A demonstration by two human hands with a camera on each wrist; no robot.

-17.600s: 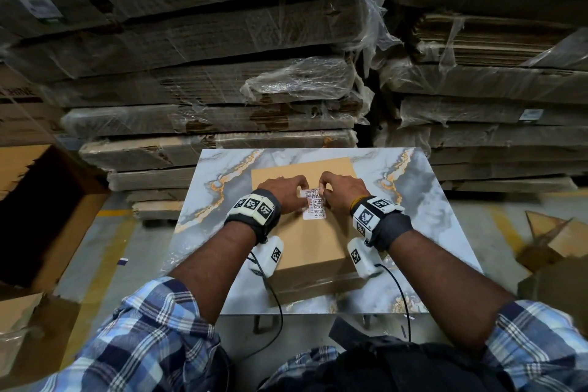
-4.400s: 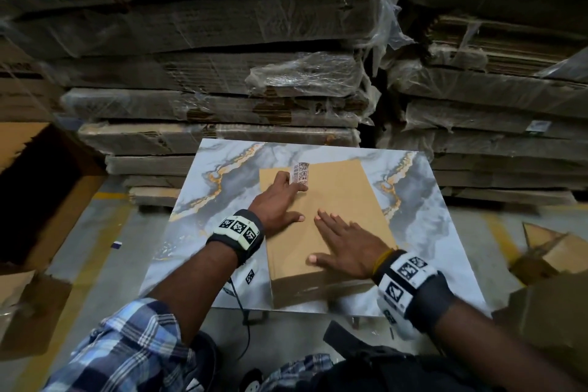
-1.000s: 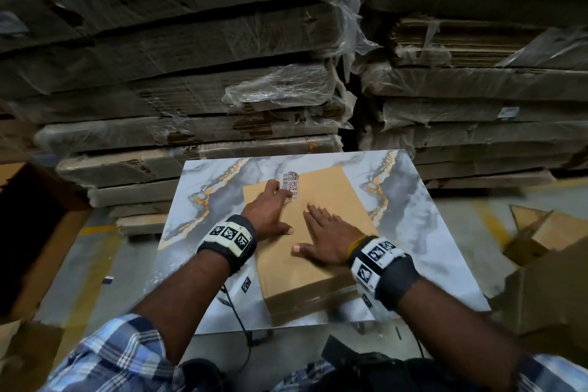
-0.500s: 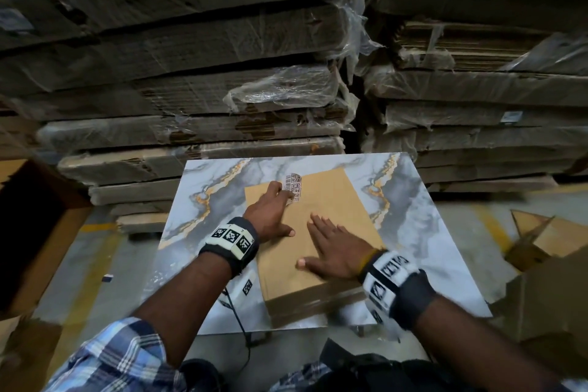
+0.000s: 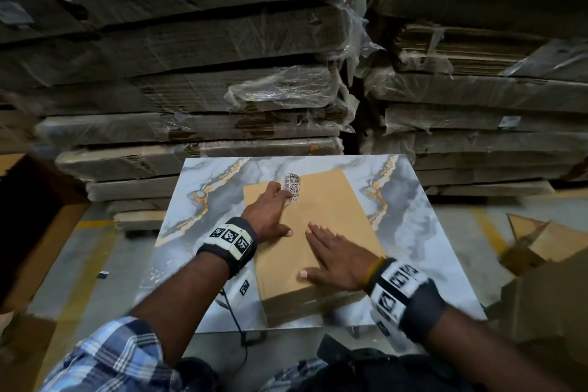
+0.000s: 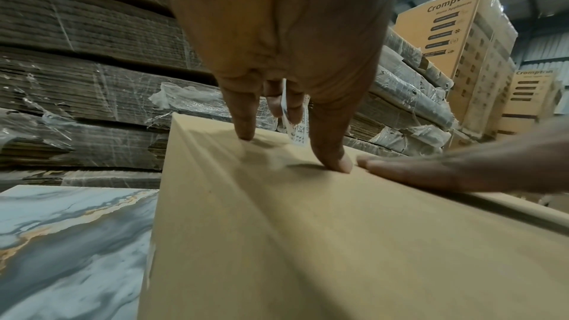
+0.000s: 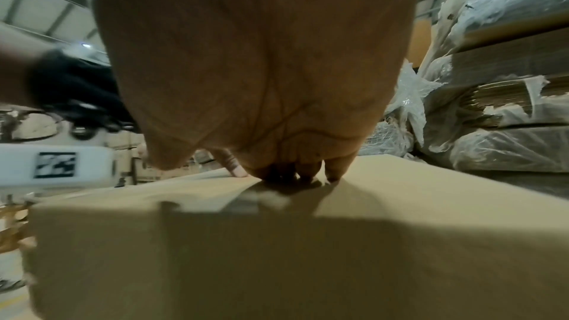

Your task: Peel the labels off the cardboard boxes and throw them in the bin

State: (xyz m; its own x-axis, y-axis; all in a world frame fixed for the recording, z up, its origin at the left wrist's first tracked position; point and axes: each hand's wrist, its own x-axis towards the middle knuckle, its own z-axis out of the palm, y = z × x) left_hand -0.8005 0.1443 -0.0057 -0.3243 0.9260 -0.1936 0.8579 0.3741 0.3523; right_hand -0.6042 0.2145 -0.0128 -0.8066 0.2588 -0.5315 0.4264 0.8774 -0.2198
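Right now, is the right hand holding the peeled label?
No, the right hand lies flat on the cardboard box; the left hand pinches the label.

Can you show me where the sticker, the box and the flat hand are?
label (image 5: 293,185), head view, its printed face.
cardboard box (image 5: 331,210), head view, bare top.
right hand (image 5: 339,259), head view, back of hand.

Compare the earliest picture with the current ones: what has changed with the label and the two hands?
The label is peeled off and held by the left hand; the right hand let go and lies flat on the box. The box stays on the table.
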